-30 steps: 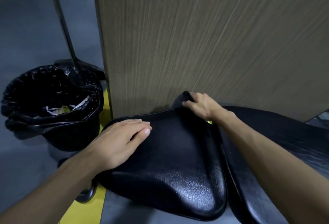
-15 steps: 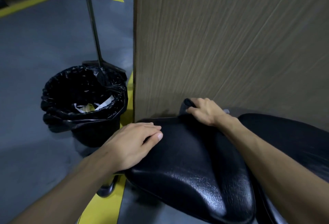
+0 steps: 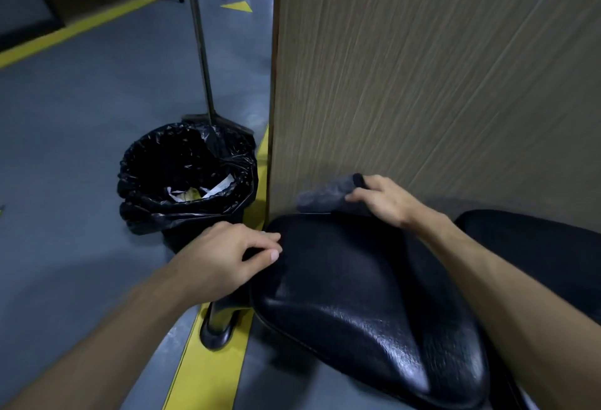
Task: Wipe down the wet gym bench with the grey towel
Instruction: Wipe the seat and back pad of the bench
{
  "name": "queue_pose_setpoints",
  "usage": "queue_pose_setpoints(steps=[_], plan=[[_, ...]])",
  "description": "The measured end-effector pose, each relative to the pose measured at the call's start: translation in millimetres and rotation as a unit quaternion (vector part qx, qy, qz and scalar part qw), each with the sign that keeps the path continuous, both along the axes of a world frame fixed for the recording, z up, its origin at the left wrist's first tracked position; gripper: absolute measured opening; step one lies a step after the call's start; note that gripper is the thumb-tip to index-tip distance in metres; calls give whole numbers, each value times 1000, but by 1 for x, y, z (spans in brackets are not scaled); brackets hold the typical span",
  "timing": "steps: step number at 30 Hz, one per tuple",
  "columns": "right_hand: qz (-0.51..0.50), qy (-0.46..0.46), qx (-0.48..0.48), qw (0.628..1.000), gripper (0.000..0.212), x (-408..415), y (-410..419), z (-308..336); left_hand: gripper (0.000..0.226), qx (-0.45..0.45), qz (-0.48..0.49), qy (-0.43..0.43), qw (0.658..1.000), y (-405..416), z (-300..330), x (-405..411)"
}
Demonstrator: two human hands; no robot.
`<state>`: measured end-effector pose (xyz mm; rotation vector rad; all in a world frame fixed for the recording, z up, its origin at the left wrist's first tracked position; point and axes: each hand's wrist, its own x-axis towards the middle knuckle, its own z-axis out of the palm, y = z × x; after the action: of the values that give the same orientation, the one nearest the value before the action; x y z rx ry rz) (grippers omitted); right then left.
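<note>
Right at the far edge of the black seat pad [image 3: 357, 295], the grey towel [image 3: 325, 194] is lifted off the vinyl, its cloth bunched and partly blurred against the foot of the wood-grain panel [image 3: 439, 84]. The right hand [image 3: 380, 199] pinches the towel's upper corner, fingers and thumb closed together on the cloth, with the forearm stretched across the pad from the lower right. The pad itself is glossy, pebbled black vinyl with bright sheen near its near edge; whether that sheen is water cannot be told. It sits low in the view, its far edge just beside the panel, and a second black pad [image 3: 536, 247] lies to its right, partly hidden by the right arm. The left hand [image 3: 234, 256] rests on the pad's left rim, fingers curled over the edge and thumb laid on top, gripping the pad. Below that hand a dark metal post and foot [image 3: 216, 328] of the bench stands on a yellow floor line [image 3: 208, 370]. Left of the panel, near the pad's corner, stands a bin lined with a black plastic bag [image 3: 185, 178], with crumpled paper scraps inside. A thin pole [image 3: 201, 51] rises from behind the bin. Around everything spreads a grey floor [image 3: 81, 149] with more yellow markings farther off.
</note>
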<state>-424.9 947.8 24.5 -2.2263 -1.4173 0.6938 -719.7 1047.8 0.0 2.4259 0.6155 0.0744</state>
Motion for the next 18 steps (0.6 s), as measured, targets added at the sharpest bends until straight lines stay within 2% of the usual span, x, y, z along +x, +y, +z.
queue_pose_setpoints(steps=[2,4,6,9,11,15,18], plan=[[19,-27,-3,999,11,-7,3,-4,32,6,4,-1,1000,-2,-1,-1],[62,-53,9,997,12,-44,25,-12,36,24,-4,11,1000,-3,-2,-1],[113,-21,33,993,16,-84,46,-20,44,39,-19,34,998,-5,-3,1],[142,8,49,989,6,-98,53,-15,56,43,-36,72,996,-10,-4,5],[121,7,55,991,11,-77,36,-8,62,50,-50,101,992,-15,-5,6],[23,-102,59,993,24,-2,-37,7,65,55,-52,126,989,-27,-5,16],[-64,-170,52,982,14,28,-86,16,65,70,-40,129,988,-33,-4,22]])
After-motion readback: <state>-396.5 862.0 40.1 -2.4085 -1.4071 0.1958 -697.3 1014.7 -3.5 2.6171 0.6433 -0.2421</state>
